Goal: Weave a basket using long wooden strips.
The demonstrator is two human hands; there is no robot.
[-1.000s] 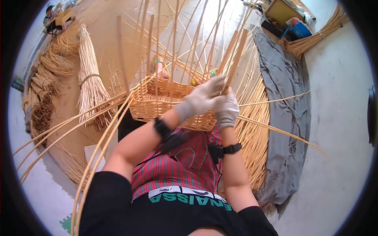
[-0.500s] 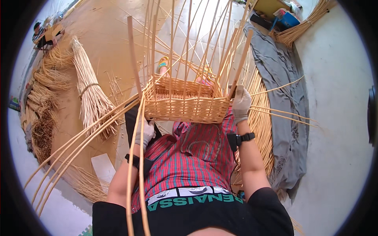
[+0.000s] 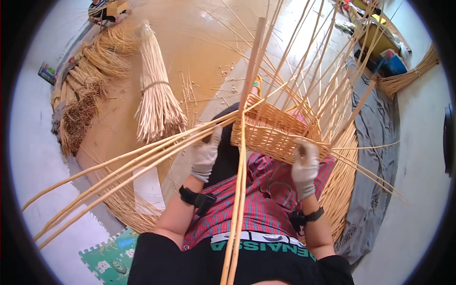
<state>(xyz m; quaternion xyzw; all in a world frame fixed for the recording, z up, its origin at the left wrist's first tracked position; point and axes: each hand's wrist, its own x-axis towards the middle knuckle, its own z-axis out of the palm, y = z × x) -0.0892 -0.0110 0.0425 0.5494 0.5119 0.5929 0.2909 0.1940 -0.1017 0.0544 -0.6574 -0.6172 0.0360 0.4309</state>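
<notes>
A small rectangular wicker basket [image 3: 268, 137], with tall stakes rising from its walls, rests tilted over my lap. At its front wall, my right hand [image 3: 305, 168], in a pale glove, is closed against the weave near the right corner; its fingertips are somewhat blurred. My gloved left hand [image 3: 205, 154] is curled at several long wicker rods [image 3: 156, 151] that run out left from the basket's left corner. The thumb lies over these rods, and the other fingers are partly hidden. Two more long rods [image 3: 239, 199] hang from that corner across my lap.
A tied bundle of pale rods [image 3: 156, 85] lies on the floor to the left, with more bundles [image 3: 88, 99] beyond it. On the right, loose rods [image 3: 339, 190] lie beside a grey cloth [image 3: 375, 156]. A person [image 3: 102, 12] sits at the far left.
My view has swung left, so the basket appears farther right and more angled. My left hand has come up from beneath the basket to the rods. My right hand has shifted from the corner stake to the front wall.
</notes>
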